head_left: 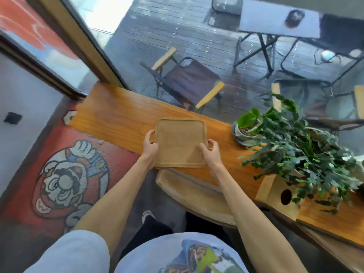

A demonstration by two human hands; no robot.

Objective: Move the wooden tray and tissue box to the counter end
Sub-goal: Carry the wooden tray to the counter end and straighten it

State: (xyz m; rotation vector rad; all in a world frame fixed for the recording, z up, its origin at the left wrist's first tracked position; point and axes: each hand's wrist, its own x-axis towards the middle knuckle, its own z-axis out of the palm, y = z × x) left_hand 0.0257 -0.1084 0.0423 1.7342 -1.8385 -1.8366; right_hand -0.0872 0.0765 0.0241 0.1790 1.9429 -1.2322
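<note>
A: Which step is this?

B: The tray step, I judge. Both hands grip the wooden tray (180,142): the left hand (150,145) is closed on its left edge, thumb over the rim, and the right hand (211,152) is closed on its right edge near the front corner. The tray spans the gap between the 2 hands, over the surface (122,117); I cannot tell whether it rests there or is just lifted.

A: And the tissue box?

B: The wooden box with a round hole (278,196) looks like it. It sits well to the right of the right hand, nearer the body, under the trailing plant (307,150).

A: What does the next move call for?

B: Carrying the tray level toward the bare stretch beyond the left hand, keeping clear of the small potted plant (246,129) just past the right hand. The box would follow.
</note>
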